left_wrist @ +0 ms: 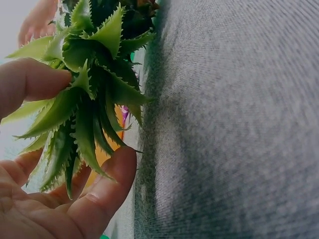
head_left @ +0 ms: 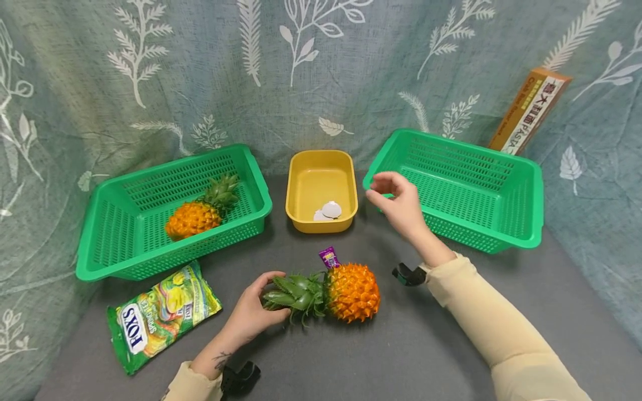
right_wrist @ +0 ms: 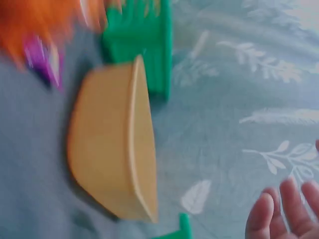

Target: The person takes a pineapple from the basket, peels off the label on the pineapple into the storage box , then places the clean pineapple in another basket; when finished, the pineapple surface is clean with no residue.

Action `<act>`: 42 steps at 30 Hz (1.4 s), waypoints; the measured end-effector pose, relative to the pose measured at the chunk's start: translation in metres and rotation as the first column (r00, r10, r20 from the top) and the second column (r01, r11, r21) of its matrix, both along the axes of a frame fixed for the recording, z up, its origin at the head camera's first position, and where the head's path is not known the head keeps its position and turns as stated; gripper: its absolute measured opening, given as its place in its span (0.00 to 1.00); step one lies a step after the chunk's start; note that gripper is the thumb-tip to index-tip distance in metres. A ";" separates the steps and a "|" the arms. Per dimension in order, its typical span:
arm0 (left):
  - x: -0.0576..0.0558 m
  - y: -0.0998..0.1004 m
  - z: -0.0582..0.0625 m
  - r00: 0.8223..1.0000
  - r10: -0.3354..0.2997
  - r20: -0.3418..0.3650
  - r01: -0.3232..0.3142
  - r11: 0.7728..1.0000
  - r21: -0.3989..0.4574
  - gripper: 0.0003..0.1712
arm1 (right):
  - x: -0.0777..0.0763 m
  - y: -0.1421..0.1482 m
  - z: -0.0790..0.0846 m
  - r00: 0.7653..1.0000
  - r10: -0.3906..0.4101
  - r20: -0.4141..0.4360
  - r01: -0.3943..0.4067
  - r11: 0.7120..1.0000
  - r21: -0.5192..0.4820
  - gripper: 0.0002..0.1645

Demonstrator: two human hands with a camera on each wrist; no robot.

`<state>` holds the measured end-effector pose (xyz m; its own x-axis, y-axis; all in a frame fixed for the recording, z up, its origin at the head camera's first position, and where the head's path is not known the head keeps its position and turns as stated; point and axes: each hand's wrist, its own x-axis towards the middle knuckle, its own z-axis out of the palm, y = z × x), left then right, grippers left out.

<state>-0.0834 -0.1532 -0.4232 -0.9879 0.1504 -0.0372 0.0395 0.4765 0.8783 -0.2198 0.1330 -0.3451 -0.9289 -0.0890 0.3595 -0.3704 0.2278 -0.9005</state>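
Observation:
A toy pineapple [head_left: 353,292] lies on its side on the grey table. My left hand [head_left: 264,303] grips its leafy green crown [head_left: 298,295], thumb on one side and fingers round the other, as the left wrist view shows up close. Raised at the near left corner of the right green basket [head_left: 481,192], my right hand [head_left: 398,200] has its fingers loosely bent and holds nothing. Beside the pineapple's body is a small purple wrapped candy [head_left: 329,257]. Behind it stands a yellow bin [head_left: 322,227] with white round pieces [head_left: 331,209] inside.
The left green basket [head_left: 120,262] holds a second pineapple [head_left: 193,220]. In front of that basket lies a green Fox's candy bag [head_left: 163,317]. A pasta box [head_left: 531,111] leans behind the right basket, against the patterned curtain [head_left: 351,100].

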 end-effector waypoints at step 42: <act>0.001 -0.002 0.014 0.999 -0.036 0.040 0.037 0.999 -0.010 0.42 | 0.033 0.058 -0.059 0.765 -0.341 0.547 0.638 0.520 -0.567 0.10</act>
